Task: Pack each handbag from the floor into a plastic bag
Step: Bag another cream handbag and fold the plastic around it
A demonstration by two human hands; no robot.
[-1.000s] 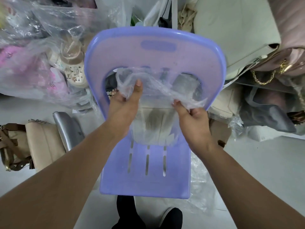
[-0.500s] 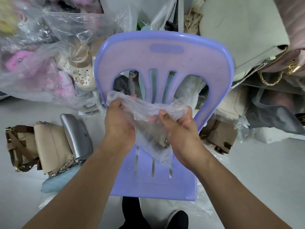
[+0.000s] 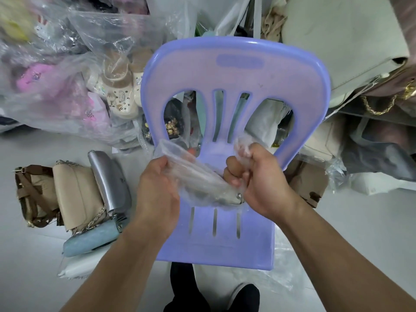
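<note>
Perhaps five handbags point(image 3: 78, 194), one plastic bag point(image 3: 200, 176)

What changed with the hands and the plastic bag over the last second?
Both hands brought the plastic bag down from in front of the back of the chair to just above its seat and gathered it: spread wide before, now bunched, the right hand fisted on one end, the left hand gripping the other. Neither let go. The handbags on the floor stayed in their row.
</note>
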